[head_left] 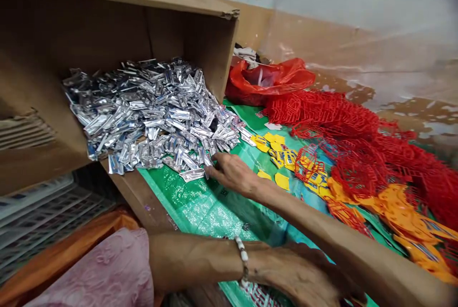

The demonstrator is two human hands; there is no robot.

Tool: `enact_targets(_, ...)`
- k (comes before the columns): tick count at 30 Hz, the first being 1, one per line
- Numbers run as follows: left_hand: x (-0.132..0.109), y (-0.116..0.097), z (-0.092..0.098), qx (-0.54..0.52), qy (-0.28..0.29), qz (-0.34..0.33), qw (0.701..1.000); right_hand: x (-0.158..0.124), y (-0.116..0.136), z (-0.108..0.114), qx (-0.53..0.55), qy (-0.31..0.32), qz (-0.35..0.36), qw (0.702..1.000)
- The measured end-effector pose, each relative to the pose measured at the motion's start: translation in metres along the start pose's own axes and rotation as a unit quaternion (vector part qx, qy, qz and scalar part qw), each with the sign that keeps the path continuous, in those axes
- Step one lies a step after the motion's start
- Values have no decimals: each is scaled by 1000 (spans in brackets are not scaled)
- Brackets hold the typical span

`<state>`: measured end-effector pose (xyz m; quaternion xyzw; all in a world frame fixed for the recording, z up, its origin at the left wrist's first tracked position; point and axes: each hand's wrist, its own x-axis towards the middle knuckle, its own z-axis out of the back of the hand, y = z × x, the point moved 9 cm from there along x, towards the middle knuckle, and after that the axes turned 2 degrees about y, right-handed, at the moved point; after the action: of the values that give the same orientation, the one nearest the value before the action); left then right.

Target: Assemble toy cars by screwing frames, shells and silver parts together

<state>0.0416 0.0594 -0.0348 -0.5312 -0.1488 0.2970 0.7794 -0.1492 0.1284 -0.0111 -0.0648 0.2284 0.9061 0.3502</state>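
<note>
Head view. Right hand (232, 172): fingers bent at near edge of silver packets (153, 118), heaped ahead and leftward; grip impossible to tell. Left hand (300, 273): nearer the body, blurred; grip likewise unclear. Possible faults: loose heap sliding, from careless pulling; yellow pieces (282, 181) right of right wrist scattered, from forearm sweep; mutual bumping, from crossed arms.

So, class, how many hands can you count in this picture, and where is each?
2. The right hand is at the near edge of the silver packets; the left hand, blurred, is near the bottom edge. No others show.
</note>
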Motion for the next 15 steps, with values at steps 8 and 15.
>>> enact_targets(8, -10, 20, -4, -58, -17, 5, 998, 30, -11, -23, 33, 56, -88, 994)
enact_targets(15, 8, -2, -8, -58, 28, -64, 996, 8, -3, -22, 116, 59, -62, 990)
